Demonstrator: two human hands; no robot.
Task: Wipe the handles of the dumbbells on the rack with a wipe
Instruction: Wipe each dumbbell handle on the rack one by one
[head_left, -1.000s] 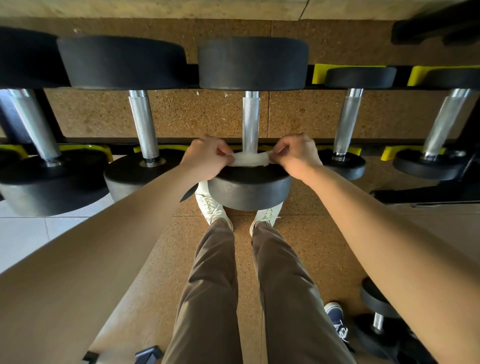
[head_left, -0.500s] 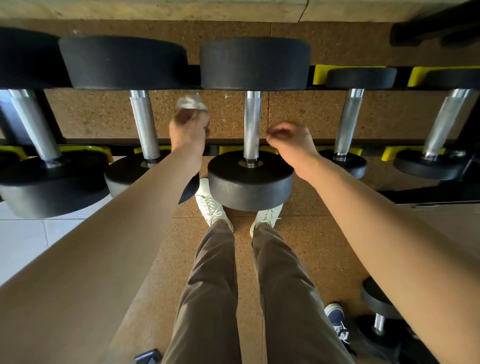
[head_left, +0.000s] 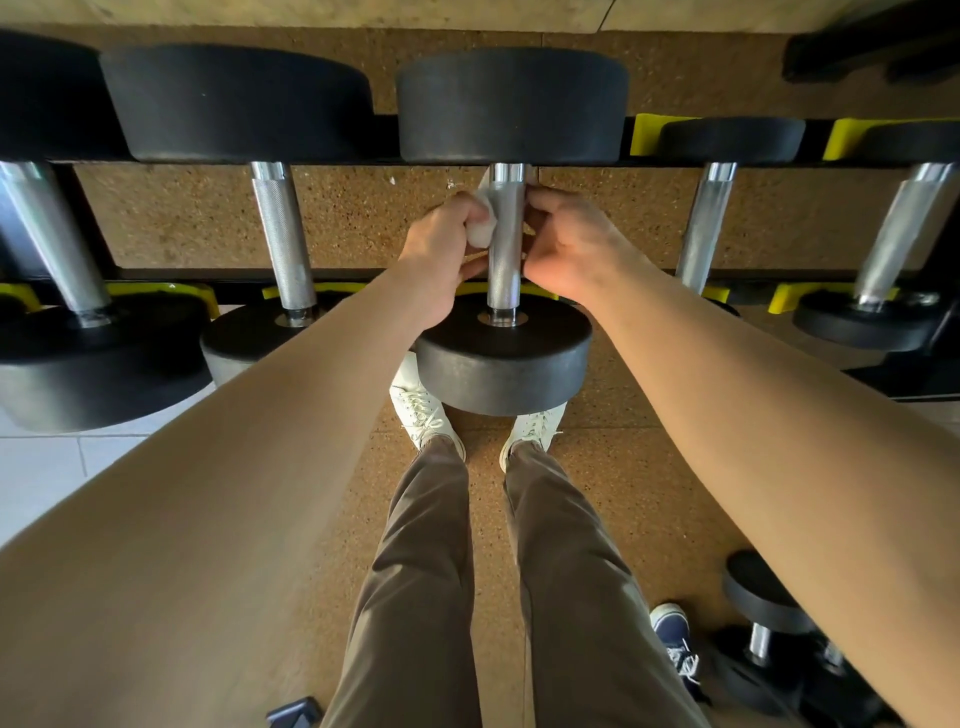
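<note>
The middle dumbbell lies across the black rack (head_left: 363, 274), its knurled steel handle (head_left: 505, 254) running away from me between two black heads. A white wipe (head_left: 482, 229) is looped behind the upper part of that handle. My left hand (head_left: 441, 252) grips the bunched wipe just left of the handle. My right hand (head_left: 566, 244) sits just right of it, fingers curled, pinching a sliver of wipe that shows there. The stretch of wipe behind the handle is hidden.
More dumbbells lie on the rack on both sides, with handles at left (head_left: 283, 234) and right (head_left: 704, 228). Yellow cradles (head_left: 649, 132) mark the rails. A small dumbbell (head_left: 761, 623) and another person's blue shoe (head_left: 675, 639) are on the cork floor at lower right.
The wipe left the near head of the middle dumbbell, rose in my left hand alone, and is now behind the handle, with both hands closed in on either side.
</note>
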